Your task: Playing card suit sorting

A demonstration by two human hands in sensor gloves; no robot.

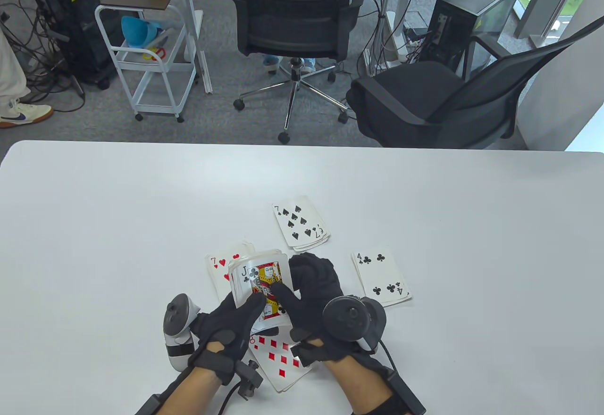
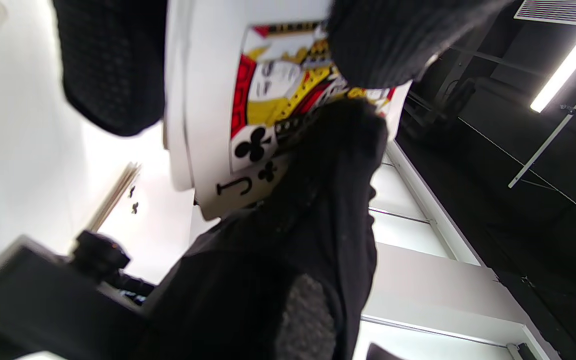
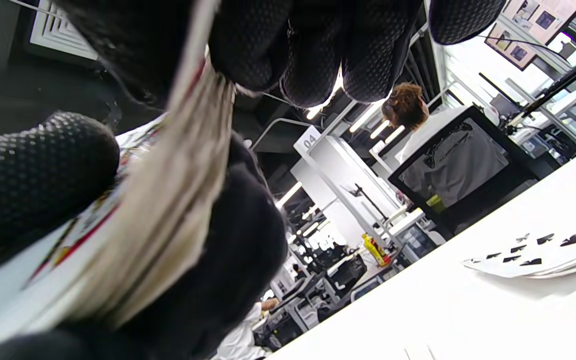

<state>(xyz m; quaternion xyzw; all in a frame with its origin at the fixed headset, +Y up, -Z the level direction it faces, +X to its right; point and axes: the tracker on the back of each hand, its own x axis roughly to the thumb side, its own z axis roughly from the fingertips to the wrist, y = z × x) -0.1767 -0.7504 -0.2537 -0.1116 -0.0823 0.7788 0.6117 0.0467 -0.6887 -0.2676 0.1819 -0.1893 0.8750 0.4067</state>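
- Left hand (image 1: 231,325) grips the deck (image 1: 257,283), jack of clubs face up, thumb on its face.
- Right hand (image 1: 314,292) curls round the deck's right edge, thumb on the jack.
- Piles ring the deck: hearts (image 1: 218,269), spades (image 1: 299,221), clubs (image 1: 381,278), diamonds (image 1: 278,356).
- The table (image 1: 94,226) stretches wide on both sides.
- Both wrists come in low from the near edge.

White table (image 1: 118,226) bears spade pile (image 1: 300,222), club pile (image 1: 381,278), heart pile (image 1: 221,271), diamond pile (image 1: 278,356).

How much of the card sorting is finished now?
Done: four piles lie face up, spades, clubs, hearts, diamonds. In hand: both hands, left and right, hold the deck, jack of clubs on top. Left: that deck.
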